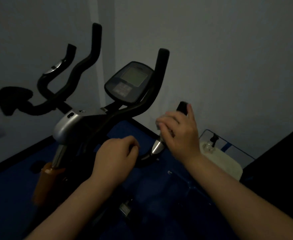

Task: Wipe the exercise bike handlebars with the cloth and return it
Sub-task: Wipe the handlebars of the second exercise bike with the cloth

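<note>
Dim room, head view. Exercise bike handlebars (135,108) in black foam, console (129,84) between the upright bars. Right hand (178,134) is wrapped over the near right grip, thumb up along the black grip end (183,107); a pale bit shows at the fingertips, which may be the cloth (161,121), too blurred to be sure. So the right hand is clasped on the grip, cloth apparently pressed under the fingers. Left hand (117,154) hovers in front of the lower bar curve, fingers curled in; cannot tell whether it grips anything. Chrome sensor band (157,147) shows just below the right hand. Blue floor (159,187) underneath, grey wall (228,58) behind, whitish bin (223,161) at right by the wall.
</note>
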